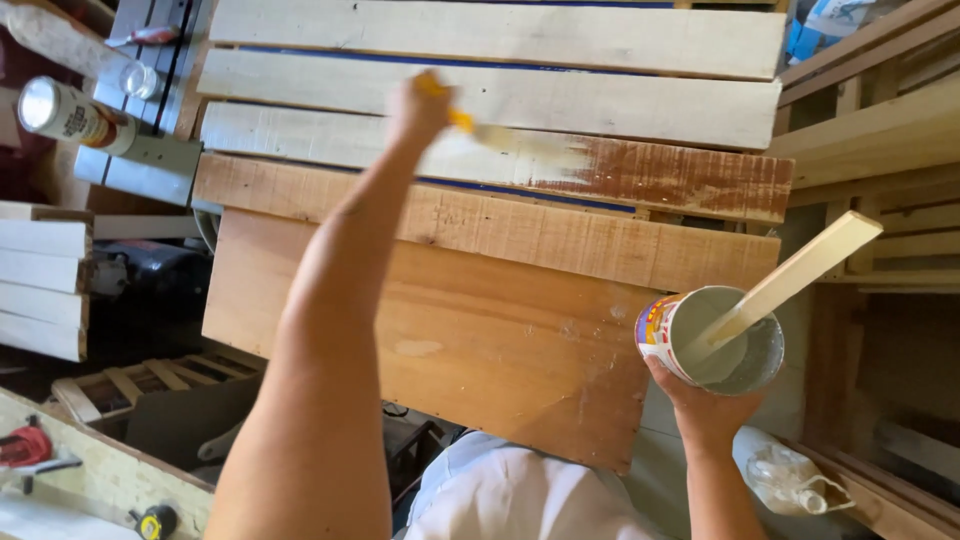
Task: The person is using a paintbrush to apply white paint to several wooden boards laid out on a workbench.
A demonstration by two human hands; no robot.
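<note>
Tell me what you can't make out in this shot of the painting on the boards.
- Head view: the left hand and the yellow brush handle are motion-blurred, so the grip of the fingers is unclear.
- The stir stick's lower end is sunk in paint inside the paint can.
- The right hand is mostly hidden behind that can.
- The tape measure is cut off by the bottom edge.
</note>
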